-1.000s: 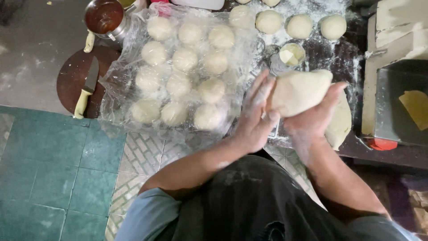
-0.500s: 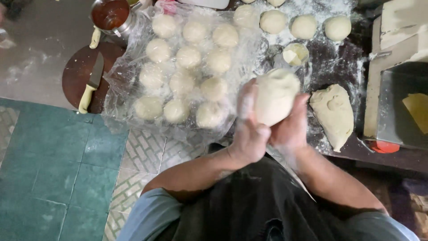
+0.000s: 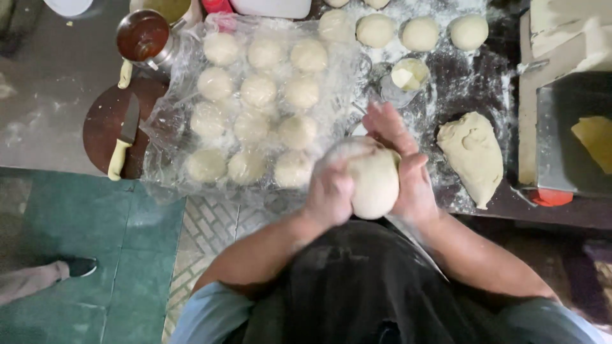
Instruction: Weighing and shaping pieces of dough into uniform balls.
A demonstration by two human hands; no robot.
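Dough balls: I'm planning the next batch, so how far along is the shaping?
Done: about twelve dough balls under plastic wrap, four more on the floured counter. In hand: one lump cupped between left hand and right hand. Left: the unshaped dough mass at right.

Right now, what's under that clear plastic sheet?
Under the plastic sheet lie about a dozen dough balls in rows. The surface beneath them is hidden by the dough and crinkled plastic.

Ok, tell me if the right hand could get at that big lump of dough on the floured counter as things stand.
Probably yes. The big dough lump lies bare on the counter just beside the right hand, nothing between them, but that hand and the left hand are cupping a dough ball.
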